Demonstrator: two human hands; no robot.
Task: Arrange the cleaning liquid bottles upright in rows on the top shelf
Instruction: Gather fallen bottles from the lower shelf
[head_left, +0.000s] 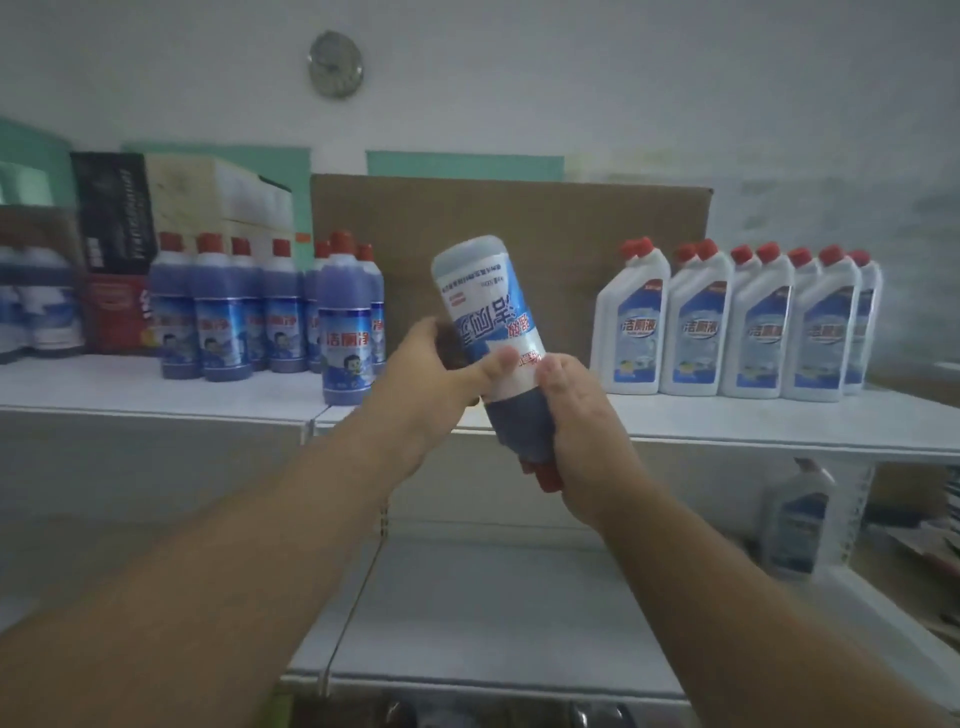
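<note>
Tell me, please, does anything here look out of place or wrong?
Yes: the blue bottle held by both hands, left and right, is upside down and tilted, red cap at the bottom. The bottles on the top shelf stand upright.

Shop/stockroom: white shelf w/ rows of identical cleaner bottles, cardboard box behind.

The white top shelf runs from 9 to 3 o'clock. At 9 o'clock a cluster of purple bottles stands upright on it; at 3 o'clock, white bottles stand in rows. A cardboard box sits between them, toward 12 o'clock.
</note>
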